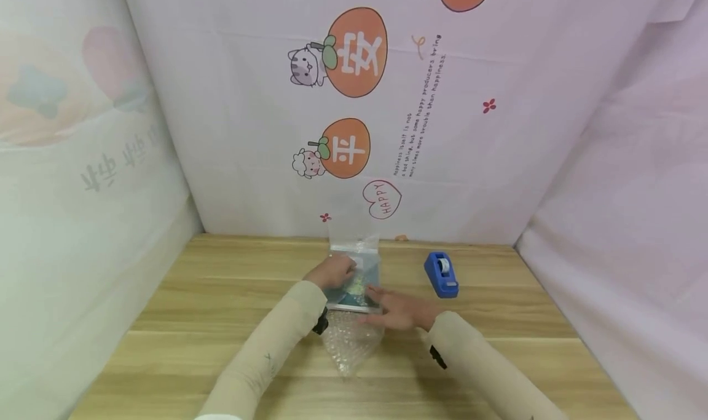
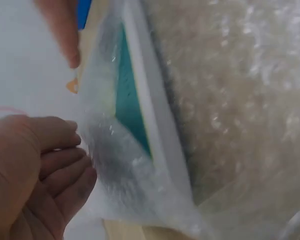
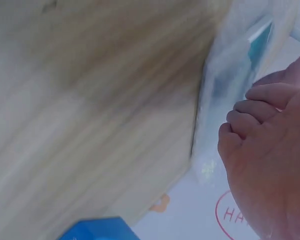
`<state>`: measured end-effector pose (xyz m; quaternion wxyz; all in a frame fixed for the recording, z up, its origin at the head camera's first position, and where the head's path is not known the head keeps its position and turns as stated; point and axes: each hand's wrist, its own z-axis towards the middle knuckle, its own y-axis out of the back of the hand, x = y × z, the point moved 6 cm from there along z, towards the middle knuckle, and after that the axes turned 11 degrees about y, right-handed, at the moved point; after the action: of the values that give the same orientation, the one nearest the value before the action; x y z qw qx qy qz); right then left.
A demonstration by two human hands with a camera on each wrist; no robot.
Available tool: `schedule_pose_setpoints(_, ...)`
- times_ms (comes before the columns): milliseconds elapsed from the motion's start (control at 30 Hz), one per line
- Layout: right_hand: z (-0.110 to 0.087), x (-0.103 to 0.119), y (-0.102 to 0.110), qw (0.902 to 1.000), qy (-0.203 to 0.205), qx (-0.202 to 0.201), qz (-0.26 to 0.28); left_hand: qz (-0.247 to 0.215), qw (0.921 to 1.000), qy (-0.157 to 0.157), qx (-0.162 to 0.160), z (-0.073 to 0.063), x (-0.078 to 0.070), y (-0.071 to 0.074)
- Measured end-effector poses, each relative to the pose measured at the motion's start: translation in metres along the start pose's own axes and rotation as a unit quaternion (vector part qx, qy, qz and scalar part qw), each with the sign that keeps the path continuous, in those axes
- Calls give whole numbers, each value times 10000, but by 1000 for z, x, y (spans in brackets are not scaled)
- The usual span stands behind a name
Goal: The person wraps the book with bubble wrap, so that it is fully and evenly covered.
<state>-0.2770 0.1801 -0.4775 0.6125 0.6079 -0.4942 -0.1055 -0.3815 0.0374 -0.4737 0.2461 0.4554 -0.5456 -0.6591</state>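
Observation:
A flat, book-like item [image 1: 354, 300] with a teal cover and a thick white edge lies on the table inside clear bubble wrap [image 1: 348, 343]. The wrap spreads toward me and also past the far end. My left hand [image 1: 332, 271] is over the item's left side; in the left wrist view its loosely bent fingers [image 2: 65, 175] come up to the wrap's edge. On the right side, my right hand [image 1: 401, 309] touches the wrapped item with fairly straight fingers. From the right wrist view, its fingers [image 3: 245, 117] overlap the wrap.
A blue tape dispenser [image 1: 441, 277] with a roll in it stands on the wooden table [image 1: 232, 303], right of the wrapped item. A printed white cloth [image 1: 265, 131] hangs behind the table, with more cloth at both sides.

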Motion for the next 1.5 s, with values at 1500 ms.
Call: schedule_pose_setpoints(1500, 55, -49, 15, 9917, 22, -443, -1205, 849, 9955, -393, 181, -21, -3, -8)
